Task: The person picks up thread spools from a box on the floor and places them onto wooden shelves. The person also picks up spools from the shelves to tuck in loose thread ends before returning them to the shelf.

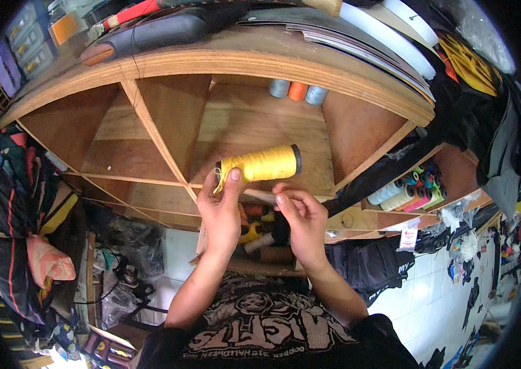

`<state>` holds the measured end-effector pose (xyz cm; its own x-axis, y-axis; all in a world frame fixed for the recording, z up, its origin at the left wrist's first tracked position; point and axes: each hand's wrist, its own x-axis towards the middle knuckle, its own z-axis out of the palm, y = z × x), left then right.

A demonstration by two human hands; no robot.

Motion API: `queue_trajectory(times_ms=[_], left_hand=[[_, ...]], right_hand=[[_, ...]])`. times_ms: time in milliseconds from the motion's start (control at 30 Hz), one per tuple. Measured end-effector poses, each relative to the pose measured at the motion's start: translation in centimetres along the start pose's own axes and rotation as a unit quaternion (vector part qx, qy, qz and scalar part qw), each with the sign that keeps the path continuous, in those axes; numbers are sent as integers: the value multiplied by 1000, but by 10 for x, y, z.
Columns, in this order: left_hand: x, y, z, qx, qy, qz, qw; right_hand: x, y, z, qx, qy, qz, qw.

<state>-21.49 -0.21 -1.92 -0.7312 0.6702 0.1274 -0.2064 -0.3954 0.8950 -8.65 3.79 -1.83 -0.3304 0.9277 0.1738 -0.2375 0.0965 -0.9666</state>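
Observation:
A spool of yellow thread (263,165) with dark end caps lies nearly level in my left hand (222,206), in front of the shelf opening. My left thumb presses on its near side, and a loose tail of thread dangles at its left end. Just below the spool's right end is my right hand (302,216), apart from it. Its thumb and fingers are drawn together in a pinch; whether a thread is between them is too fine to see.
Grey and orange thread spools (297,91) stand at the back of the wooden shelf (236,59). Several coloured spools (411,190) fill a compartment at the right. Below my hands sits a box of spools (276,253). Striped cloth (8,209) hangs at the left.

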Motion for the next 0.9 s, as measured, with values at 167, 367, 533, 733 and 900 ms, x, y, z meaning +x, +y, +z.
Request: queue_trajectory(times_ms=[167,367,533,733,900], left_hand=[[-4,15,-1,1,12,-22,1000],[-7,20,5,45,13,-15,999],[-9,25,6,65,10,-16,998],[-10,21,9,60,8,-35,998],[-10,14,13,86,26,6,996]], right_hand=[[14,-29,-4,-362,57,-334,868],[38,-35,-13,-428,28,-460,777],[40,-29,-10,-436,15,-464,771],[46,-6,-10,-461,-2,-441,770],[43,-3,-17,-333,-14,-334,882]])
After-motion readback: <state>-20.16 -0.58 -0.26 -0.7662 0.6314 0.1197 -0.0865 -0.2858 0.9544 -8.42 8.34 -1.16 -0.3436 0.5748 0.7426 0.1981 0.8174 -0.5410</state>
